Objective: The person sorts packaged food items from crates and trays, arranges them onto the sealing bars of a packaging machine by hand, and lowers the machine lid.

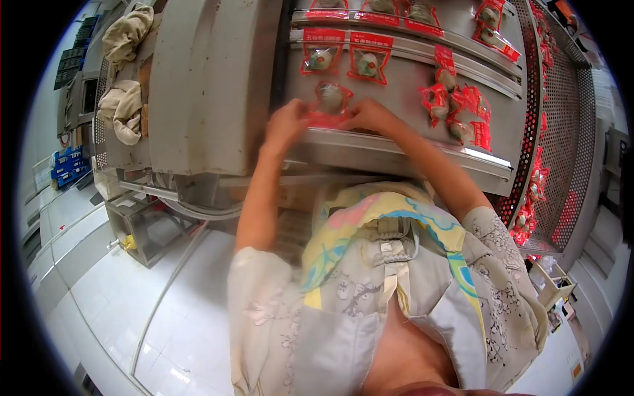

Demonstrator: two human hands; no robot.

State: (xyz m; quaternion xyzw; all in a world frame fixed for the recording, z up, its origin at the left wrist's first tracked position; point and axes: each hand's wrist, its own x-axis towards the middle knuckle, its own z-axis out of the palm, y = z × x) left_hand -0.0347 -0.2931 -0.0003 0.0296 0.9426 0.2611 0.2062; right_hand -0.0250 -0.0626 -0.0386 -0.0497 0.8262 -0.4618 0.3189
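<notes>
A clear and red plastic egg packet (330, 98) lies at the near edge of the metal bed, its red end toward me along the front bar (409, 153). My left hand (288, 124) is at its left corner, fingers closed and slightly blurred. At the right corner, my right hand (371, 116) pinches the red end. Two more egg packets, a left one (321, 54) and a right one (368, 61), lie just beyond along a second bar. To the right, several egg packets (459, 109) are heaped loosely on the bed.
A large metal cover (205, 86) stands left of the bed, with crumpled cloths (122, 112) beyond it. On the right is a perforated metal basket (571, 145) holding red packets. More packets line the far bars. Blue crates (69, 166) stand at far left.
</notes>
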